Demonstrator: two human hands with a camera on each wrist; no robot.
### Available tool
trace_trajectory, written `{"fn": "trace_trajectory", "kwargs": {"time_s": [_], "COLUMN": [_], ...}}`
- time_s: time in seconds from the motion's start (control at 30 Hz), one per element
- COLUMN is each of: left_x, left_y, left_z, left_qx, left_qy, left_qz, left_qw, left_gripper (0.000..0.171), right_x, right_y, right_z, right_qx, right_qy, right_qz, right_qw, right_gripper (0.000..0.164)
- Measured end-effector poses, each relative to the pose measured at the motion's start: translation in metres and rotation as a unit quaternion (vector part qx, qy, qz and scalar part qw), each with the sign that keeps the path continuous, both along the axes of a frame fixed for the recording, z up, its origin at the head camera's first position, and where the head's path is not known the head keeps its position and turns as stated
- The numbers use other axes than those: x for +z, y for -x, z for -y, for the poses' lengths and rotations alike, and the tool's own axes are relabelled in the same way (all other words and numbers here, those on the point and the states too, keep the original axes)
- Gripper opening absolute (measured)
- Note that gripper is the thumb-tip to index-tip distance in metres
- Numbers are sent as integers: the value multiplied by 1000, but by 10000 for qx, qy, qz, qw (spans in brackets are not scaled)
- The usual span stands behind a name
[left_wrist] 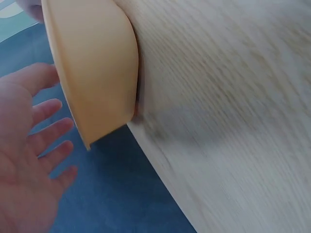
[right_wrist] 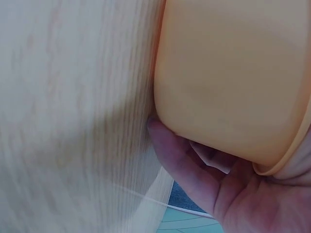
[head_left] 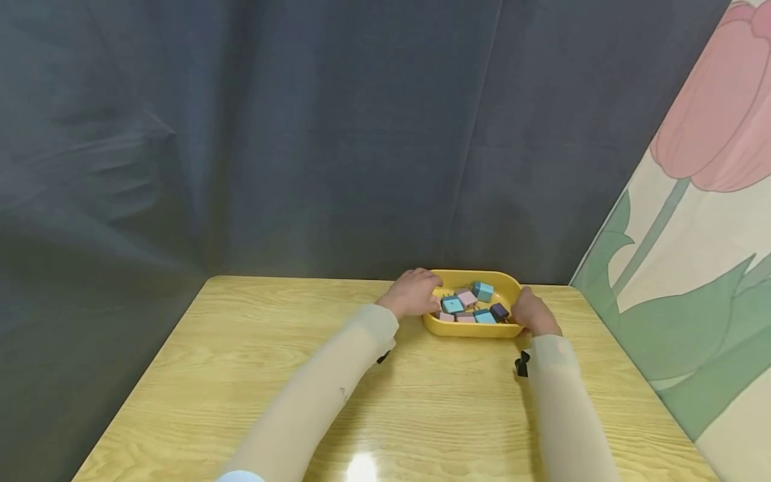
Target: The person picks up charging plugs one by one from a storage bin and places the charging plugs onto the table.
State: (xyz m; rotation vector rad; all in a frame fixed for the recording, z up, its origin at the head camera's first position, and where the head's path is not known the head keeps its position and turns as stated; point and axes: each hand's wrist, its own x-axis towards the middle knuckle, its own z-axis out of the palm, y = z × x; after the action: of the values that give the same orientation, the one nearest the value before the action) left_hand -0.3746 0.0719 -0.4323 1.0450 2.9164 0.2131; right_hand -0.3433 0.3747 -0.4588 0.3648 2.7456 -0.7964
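A yellow plastic tub [head_left: 472,331] sits at the back of the wooden table, holding several small blue, pink and dark plug chargers [head_left: 484,292], some with prongs showing. My left hand [head_left: 414,292] is over the tub's left end. In the left wrist view, its fingers [left_wrist: 51,131] are spread and loosely bent by the rim, most of them apart from the wall. At the other end, my right hand [head_left: 535,313] grips the tub, its fingers [right_wrist: 182,162] bent against the outer end wall low near the table and the rim against the palm side.
A dark curtain [head_left: 361,147] hangs right behind the table's back edge. To the right stands a wall panel [head_left: 693,268] painted with a pink tulip. The wooden tabletop [head_left: 434,408] stretches in front of the tub, under both forearms.
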Motion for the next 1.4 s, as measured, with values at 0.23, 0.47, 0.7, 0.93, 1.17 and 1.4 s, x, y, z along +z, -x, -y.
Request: {"fn": "trace_trajectory", "kwargs": {"time_s": [0.23,0.47,0.7,0.93,1.17,1.4], "left_x": [-4,-5,-4,-7,-4,-8], "left_y": [-3,-8,-12,-8,-12,-11], "left_z": [-18,-26,-40,-50,-53,-54], "left_qx": [-35,-1,26,285,536,488], "left_qy": [505,896,1241,1626,1714,1794], "left_qz": [-82,-492,-541,-337,-233,-268], "left_qw": [9987,9948,9908,9857,9835,9822], "left_gripper": [51,39,25,29,28,29], "right_x": [-1,-1,0,1,1,0], "right_y": [-6,-8,-11,-14,-12,-13], "right_z": [5,8,2,2,0,2], "right_qx": [56,64,5,39,85,137], "right_qy": [17,20,-68,-71,-47,-50], "right_qz": [-38,-29,40,5,-3,-110], "right_qw": [10000,10000,10000,10000,10000,9998], "right_gripper": [47,47,48,47,48,45]}}
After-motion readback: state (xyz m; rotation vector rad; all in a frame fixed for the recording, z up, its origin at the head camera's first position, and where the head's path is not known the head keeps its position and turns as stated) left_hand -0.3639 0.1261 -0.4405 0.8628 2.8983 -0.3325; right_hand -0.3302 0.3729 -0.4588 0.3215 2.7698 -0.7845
